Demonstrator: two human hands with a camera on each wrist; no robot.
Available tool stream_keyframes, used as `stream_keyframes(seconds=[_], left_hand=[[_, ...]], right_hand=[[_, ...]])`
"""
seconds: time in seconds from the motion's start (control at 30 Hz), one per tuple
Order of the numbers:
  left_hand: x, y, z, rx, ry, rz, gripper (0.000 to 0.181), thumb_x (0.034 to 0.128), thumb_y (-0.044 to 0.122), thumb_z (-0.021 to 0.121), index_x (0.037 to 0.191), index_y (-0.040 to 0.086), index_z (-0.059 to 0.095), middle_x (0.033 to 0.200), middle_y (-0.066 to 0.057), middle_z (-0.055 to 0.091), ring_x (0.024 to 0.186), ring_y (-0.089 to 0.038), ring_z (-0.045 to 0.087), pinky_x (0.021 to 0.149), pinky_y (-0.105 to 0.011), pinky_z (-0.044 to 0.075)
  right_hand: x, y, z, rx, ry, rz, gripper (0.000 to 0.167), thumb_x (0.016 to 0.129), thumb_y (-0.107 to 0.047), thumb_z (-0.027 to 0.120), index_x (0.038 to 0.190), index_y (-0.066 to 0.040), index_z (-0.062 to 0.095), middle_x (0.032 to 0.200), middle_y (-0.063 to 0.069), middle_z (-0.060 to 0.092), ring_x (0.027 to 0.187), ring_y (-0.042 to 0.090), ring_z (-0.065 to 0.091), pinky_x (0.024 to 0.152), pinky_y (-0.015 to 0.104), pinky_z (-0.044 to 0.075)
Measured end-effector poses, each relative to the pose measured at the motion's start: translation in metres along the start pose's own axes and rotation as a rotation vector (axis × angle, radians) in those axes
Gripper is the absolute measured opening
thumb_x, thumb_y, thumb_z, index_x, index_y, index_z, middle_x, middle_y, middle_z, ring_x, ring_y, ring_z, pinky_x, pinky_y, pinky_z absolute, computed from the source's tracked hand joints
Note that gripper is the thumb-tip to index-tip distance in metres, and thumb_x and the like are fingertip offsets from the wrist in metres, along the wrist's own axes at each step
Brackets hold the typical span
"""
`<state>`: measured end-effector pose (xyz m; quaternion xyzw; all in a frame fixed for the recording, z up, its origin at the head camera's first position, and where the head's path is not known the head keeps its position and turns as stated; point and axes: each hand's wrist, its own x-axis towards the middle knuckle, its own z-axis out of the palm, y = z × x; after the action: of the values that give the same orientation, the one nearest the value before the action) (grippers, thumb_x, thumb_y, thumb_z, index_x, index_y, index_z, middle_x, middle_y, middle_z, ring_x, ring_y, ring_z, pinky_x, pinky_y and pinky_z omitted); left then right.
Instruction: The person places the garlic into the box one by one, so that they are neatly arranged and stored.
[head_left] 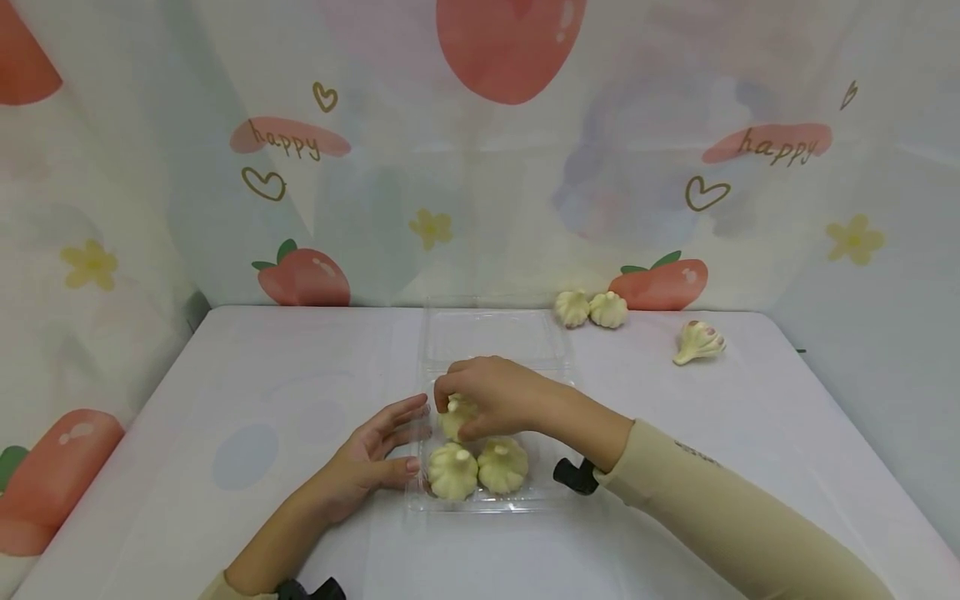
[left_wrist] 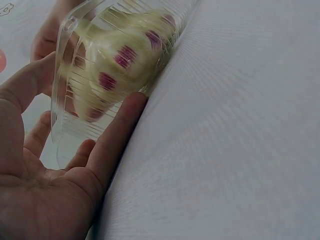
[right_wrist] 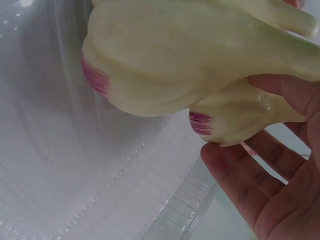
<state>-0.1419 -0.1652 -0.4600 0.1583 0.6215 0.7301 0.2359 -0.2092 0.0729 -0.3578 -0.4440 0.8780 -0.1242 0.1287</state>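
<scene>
One garlic bulb (head_left: 455, 416) pinched in right grip (head_left: 501, 394), inside clear box (head_left: 495, 505), far-left part. Left grip (head_left: 367, 458), fingers loose, touches box side. Probably best: seat it gently, don't nudge two nearer bulbs (head_left: 453, 472). Three others (head_left: 699, 342) on table (head_left: 637, 542). Backdrop (head_left: 487, 183) reads "happy" twice; sleeve print (head_left: 697, 452) illegible.

Pastel printed backdrop (head_left: 495, 183), white tabletop (head_left: 187, 508)

The garlic (head_left: 503, 468) is pale cream-yellow, dabbed with streaky purple patches. The box (head_left: 487, 506) is clear, finely ribbed. The bench (head_left: 750, 442) is white, the sleeve (head_left: 720, 500) beige with dark print. The pale backdrop (head_left: 495, 175) carries red strawberries (head_left: 303, 279), yellow flowers (head_left: 431, 227) and brown heart outlines (head_left: 264, 198).
</scene>
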Motion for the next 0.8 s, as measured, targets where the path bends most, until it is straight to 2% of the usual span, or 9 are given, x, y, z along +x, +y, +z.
stream_keyframes(seconds=[0.4, 0.8], left_hand=[[0.001, 0.001, 0.001, -0.002, -0.014, 0.015, 0.077, 0.0914, 0.005, 0.068, 0.157, 0.02, 0.03, 0.161, -0.012, 0.023, 0.144, -0.032, 0.035, 0.087, -0.035, 0.056], [0.0, 0.0, 0.0, -0.004, -0.011, 0.006, 0.076, 0.0919, 0.006, 0.068, 0.156, 0.022, 0.031, 0.16, -0.012, 0.025, 0.143, -0.031, 0.036, 0.089, -0.039, 0.056]], right_hand=[[0.011, 0.002, 0.009, -0.002, -0.003, -0.095, 0.029, 0.073, -0.013, 0.088, 0.094, -0.023, 0.072, 0.107, -0.01, 0.062, 0.098, 0.01, 0.058, 0.089, 0.029, 0.049], [0.012, 0.002, 0.011, 0.011, -0.02, -0.106, 0.031, 0.074, -0.009, 0.087, 0.096, -0.023, 0.07, 0.108, -0.01, 0.062, 0.1, 0.009, 0.058, 0.092, 0.03, 0.049]])
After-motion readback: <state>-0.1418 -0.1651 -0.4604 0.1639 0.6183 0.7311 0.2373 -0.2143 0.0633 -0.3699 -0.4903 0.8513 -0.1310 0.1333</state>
